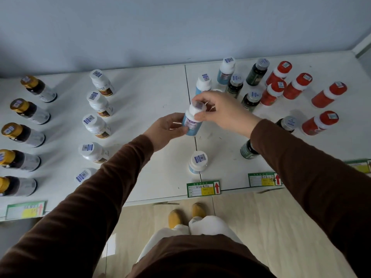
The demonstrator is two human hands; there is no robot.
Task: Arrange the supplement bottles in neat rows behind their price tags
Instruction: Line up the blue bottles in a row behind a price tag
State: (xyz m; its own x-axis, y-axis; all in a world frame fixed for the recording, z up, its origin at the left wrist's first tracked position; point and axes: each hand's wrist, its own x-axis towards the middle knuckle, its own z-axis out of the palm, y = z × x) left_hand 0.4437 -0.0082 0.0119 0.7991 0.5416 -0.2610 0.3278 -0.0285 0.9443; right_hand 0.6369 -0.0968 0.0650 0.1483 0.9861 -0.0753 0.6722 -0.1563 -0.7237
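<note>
A blue bottle with a white cap (193, 121) is held above the white shelf (152, 109). My left hand (165, 131) grips its body and my right hand (219, 111) pinches its cap. Another blue bottle (198, 161) stands upright behind a green price tag (203, 188). Two more blue bottles (203, 83) (225, 70) stand further back. Gold-capped brown bottles (24, 135) and white bottles (96, 125) form two rows at the left. Dark green bottles (256, 71) and red bottles (295, 85) stand scattered at the right.
More price tags sit on the shelf's front edge at the left (26, 210) and right (264, 179). A dark green bottle (248, 150) is partly hidden by my right sleeve. The wall rises just behind the shelf. My feet stand on the tiled floor (251, 213) below.
</note>
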